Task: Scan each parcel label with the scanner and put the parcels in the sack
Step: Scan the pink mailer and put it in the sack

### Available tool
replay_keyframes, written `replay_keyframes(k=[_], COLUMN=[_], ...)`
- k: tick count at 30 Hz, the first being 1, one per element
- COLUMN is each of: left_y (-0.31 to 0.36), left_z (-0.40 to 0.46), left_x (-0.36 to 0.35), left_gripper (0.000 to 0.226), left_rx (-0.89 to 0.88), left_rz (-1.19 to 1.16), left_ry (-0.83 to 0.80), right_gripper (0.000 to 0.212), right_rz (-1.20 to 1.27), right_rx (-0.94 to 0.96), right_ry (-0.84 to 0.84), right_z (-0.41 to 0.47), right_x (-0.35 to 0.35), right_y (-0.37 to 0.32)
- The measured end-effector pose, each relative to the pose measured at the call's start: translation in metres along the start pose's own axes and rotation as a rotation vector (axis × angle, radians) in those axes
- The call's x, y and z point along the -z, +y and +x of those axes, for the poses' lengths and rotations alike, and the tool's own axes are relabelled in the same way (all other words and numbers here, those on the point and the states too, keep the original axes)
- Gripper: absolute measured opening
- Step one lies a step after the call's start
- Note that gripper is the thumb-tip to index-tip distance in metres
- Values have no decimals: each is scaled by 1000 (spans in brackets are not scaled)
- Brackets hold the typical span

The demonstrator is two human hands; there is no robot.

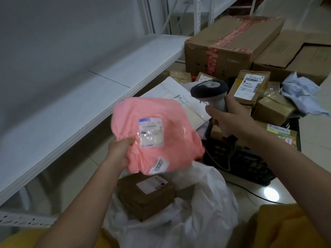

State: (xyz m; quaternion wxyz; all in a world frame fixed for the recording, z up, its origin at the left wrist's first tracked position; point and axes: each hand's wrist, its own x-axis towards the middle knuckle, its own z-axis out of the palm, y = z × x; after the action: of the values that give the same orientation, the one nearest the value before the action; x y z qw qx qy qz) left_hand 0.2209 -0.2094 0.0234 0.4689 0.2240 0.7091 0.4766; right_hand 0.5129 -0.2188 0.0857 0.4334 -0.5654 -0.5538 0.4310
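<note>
My left hand (119, 152) grips the lower left corner of a soft pink parcel (172, 122), held up with its white label (151, 132) facing me. My right hand (228, 117) holds a grey and white handheld scanner (208, 89) by its grip, just right of and above the pink parcel, its head turned toward the parcel. Below the parcel an open white sack (202, 203) holds a brown cardboard parcel (146, 196) with a label on top.
A black crate (250, 163) on the right holds several small brown labelled parcels (250, 86) and a flat white mailer (177, 92). Large cardboard boxes (231, 45) stand behind it. A white shelf (75, 111) runs along the left. Crumpled pale cloth (300, 92) lies at the far right.
</note>
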Motion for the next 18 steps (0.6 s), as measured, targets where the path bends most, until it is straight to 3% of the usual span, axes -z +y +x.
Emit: replay_keyframes(k=[5,11,18], left_y=[2,-5,-10], left_z=[1,-4,-5], left_x=[-4,-14,-22], left_gripper=[36,30,27], left_rx=[31,14,-23], left_rz=[-241,-233,-176], left_ry=[61,87,106], right_gripper=[23,22,10], right_rz=[236,284,242], right_rx=[-333,-297,-257], right_ry=[-108,-347,-381], right_z=[0,-15,-27], right_x=[4,4,1], right_y=[-2,-13,-27])
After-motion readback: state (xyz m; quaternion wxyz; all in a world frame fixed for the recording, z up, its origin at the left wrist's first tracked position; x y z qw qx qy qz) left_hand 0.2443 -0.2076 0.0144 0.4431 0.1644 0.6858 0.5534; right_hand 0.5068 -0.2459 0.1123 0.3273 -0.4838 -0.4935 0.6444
